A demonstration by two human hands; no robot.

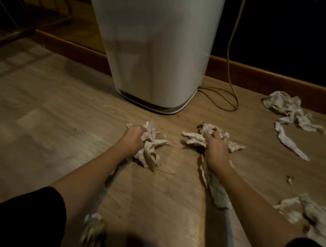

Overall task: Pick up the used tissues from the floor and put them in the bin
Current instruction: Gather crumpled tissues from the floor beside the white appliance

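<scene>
A wooden floor [48, 111] fills most of the view, dimly lit, with a brown skirting [273, 78] running along the dark wall behind it. A tall white bin [156, 42] stands upright on the floor at the top centre, its base just in front of the skirting. A thin cable [231, 50] hangs down to the right of the bin and loops on the floor beside its base.

Both bare forearms reach forward from dark sleeves [17, 214] at the bottom corners. The left hand [133, 137] is closed into a fist on a crumpled tissue wad [151, 148] that rests on the floor in front of the bin. The right hand [217, 147] lies palm down with fingers curled over a second wad [196, 139]; whether it has truly gripped it is hard to tell, since the fingers hide the contact. A long tissue strip [214, 187] trails back under the right wrist.

More tissues lie loose: a spread pile [286, 108] at the far right near the skirting, a torn piece [290, 143] below it, a blurred heap [313, 215] by the right forearm, and a blurred clump [91, 228] at the bottom near the left sleeve. A tiny scrap [289, 179] sits apart on the right.
</scene>
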